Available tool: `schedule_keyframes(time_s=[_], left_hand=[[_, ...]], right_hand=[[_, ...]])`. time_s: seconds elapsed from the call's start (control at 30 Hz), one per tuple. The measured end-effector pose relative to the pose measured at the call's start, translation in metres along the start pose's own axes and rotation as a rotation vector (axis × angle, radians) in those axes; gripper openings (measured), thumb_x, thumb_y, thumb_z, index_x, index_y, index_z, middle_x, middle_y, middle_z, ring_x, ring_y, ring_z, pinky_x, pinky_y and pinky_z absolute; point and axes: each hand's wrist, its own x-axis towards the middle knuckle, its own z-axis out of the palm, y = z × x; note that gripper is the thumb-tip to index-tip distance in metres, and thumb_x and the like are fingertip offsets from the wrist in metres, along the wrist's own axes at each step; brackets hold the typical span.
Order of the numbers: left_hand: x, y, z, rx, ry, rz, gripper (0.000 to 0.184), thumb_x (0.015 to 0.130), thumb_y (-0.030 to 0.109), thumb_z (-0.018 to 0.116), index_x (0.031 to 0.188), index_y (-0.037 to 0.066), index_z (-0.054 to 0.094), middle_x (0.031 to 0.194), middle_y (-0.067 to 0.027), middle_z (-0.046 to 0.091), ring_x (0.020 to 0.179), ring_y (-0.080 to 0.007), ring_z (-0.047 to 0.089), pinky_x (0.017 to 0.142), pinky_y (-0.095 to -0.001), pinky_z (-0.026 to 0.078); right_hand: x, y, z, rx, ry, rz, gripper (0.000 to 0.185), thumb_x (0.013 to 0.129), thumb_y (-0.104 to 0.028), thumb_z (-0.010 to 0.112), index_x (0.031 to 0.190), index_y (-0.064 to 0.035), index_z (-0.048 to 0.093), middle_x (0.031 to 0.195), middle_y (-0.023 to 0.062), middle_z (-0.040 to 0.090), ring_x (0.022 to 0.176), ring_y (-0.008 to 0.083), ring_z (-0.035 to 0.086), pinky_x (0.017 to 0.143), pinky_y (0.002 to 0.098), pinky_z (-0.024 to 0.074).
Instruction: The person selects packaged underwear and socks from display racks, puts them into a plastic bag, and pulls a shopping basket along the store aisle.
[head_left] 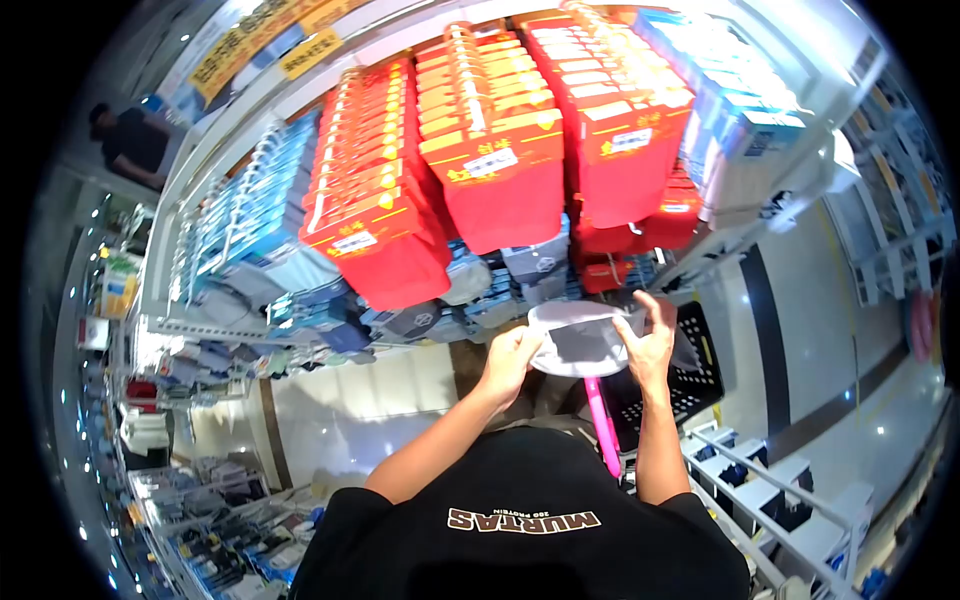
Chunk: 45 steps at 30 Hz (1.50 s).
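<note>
A pale oval item (582,342) with a grey middle is stretched between my hands in front of my chest. It looks like soft fabric, but I cannot make out its exact kind. My left hand (512,362) pinches its left edge between thumb and fingers. On the opposite edge, my right hand (650,345) grips with the thumb on the near face, its index finger raised and the other fingers partly hidden. Below and right of the item is a black shopping basket (708,385) with a pink handle (602,425).
Red packaged garments (495,195) hang in several rows on the rack ahead, with blue packages (270,205) to their left. A lower rack (790,490) stands at the right and a stocked shelf (215,520) at lower left. Another person (135,145) is at far left.
</note>
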Motion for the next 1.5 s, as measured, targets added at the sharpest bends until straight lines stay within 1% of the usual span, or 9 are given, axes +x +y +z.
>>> schedule_keyframes(time_s=[0.13, 0.27, 0.47, 0.7, 0.83, 0.97, 1.03, 1.33, 1.5], left_hand=[[-0.033, 0.007, -0.012, 0.005, 0.141, 0.123, 0.016, 0.095, 0.012, 0.067, 0.086, 0.003, 0.058, 0.082, -0.0039, 0.066, 0.076, -0.0099, 0.063, 0.072, -0.0252, 0.051], [-0.048, -0.003, -0.041, 0.047, 0.382, 0.195, 0.016, 0.093, 0.004, 0.069, 0.1, 0.001, 0.055, 0.087, -0.007, 0.068, 0.078, -0.0107, 0.064, 0.074, -0.026, 0.052], [-0.062, -0.02, -0.087, -0.317, 0.602, 0.067, 0.013, 0.099, 0.01, 0.062, 0.108, 0.002, 0.056, 0.093, -0.0086, 0.067, 0.081, -0.0185, 0.067, 0.076, -0.0304, 0.056], [-0.048, -0.025, -0.147, -0.81, 0.451, 0.102, 0.016, 0.103, 0.02, 0.054, 0.109, 0.005, 0.057, 0.089, -0.0074, 0.064, 0.081, -0.0208, 0.065, 0.077, -0.0365, 0.056], [-0.037, -0.015, -0.176, -0.86, 0.331, -0.065, 0.019, 0.103, 0.023, 0.051, 0.106, 0.006, 0.06, 0.082, -0.0067, 0.062, 0.067, -0.0188, 0.061, 0.057, -0.0334, 0.051], [-0.054, 0.007, -0.154, -0.308, 0.504, 0.134, 0.012, 0.097, 0.017, 0.064, 0.1, 0.004, 0.064, 0.08, -0.0022, 0.063, 0.062, -0.0102, 0.056, 0.053, -0.0259, 0.045], [-0.056, -0.015, -0.16, 0.029, 0.393, 0.253, 0.011, 0.092, 0.012, 0.071, 0.097, 0.002, 0.068, 0.083, -0.001, 0.067, 0.065, -0.0054, 0.056, 0.055, -0.0222, 0.042], [-0.08, -0.022, -0.152, 0.273, -0.004, 0.238, 0.024, 0.094, 0.024, 0.071, 0.095, 0.0, 0.07, 0.077, 0.0028, 0.063, 0.072, -0.0047, 0.052, 0.062, -0.0255, 0.043], [-0.085, -0.021, -0.167, 0.406, -0.125, 0.248, 0.035, 0.1, 0.032, 0.061, 0.091, -0.001, 0.069, 0.072, 0.0025, 0.056, 0.07, -0.0055, 0.046, 0.06, -0.0272, 0.04]], right_hand=[[-0.002, 0.004, 0.033, 0.199, -0.2, -0.041, 0.013, 0.081, -0.012, 0.078, 0.084, -0.0016, 0.069, 0.09, 0.0093, 0.061, 0.084, 0.0234, 0.059, 0.076, 0.0326, 0.0467], [-0.011, -0.004, 0.062, 0.323, -0.339, -0.001, 0.017, 0.092, -0.015, 0.069, 0.089, 0.0023, 0.066, 0.076, 0.0075, 0.065, 0.07, 0.018, 0.059, 0.065, 0.0337, 0.0479], [-0.01, -0.048, 0.077, 0.185, -0.496, -0.146, 0.018, 0.093, -0.02, 0.067, 0.092, -0.0016, 0.066, 0.071, 0.0207, 0.063, 0.066, 0.0379, 0.065, 0.061, 0.0417, 0.0498], [-0.035, -0.077, 0.105, 0.178, -0.624, -0.263, 0.016, 0.093, -0.016, 0.069, 0.094, -0.0019, 0.062, 0.069, 0.0179, 0.064, 0.059, 0.0284, 0.066, 0.056, 0.036, 0.0501], [-0.054, -0.075, 0.123, 0.13, -0.565, -0.281, 0.016, 0.093, -0.015, 0.068, 0.096, -0.0012, 0.061, 0.073, 0.0182, 0.065, 0.065, 0.0292, 0.067, 0.06, 0.0373, 0.0509], [-0.045, -0.077, 0.12, 0.131, -0.494, -0.075, 0.022, 0.097, -0.021, 0.062, 0.092, 0.0, 0.058, 0.068, 0.0126, 0.059, 0.06, 0.018, 0.054, 0.058, 0.0347, 0.0457], [-0.032, -0.073, 0.117, 0.048, -0.458, -0.033, 0.022, 0.098, -0.025, 0.06, 0.096, -0.0023, 0.061, 0.073, 0.0193, 0.064, 0.063, 0.029, 0.063, 0.061, 0.039, 0.0488], [-0.017, -0.08, 0.12, -0.21, -0.281, -0.105, 0.026, 0.096, -0.029, 0.06, 0.102, -0.0032, 0.063, 0.087, 0.0251, 0.069, 0.085, 0.0462, 0.067, 0.074, 0.0502, 0.0517], [-0.02, -0.089, 0.126, -0.14, -0.334, -0.088, 0.025, 0.095, -0.027, 0.063, 0.1, -0.0028, 0.063, 0.088, 0.023, 0.068, 0.086, 0.0428, 0.066, 0.075, 0.047, 0.0515]])
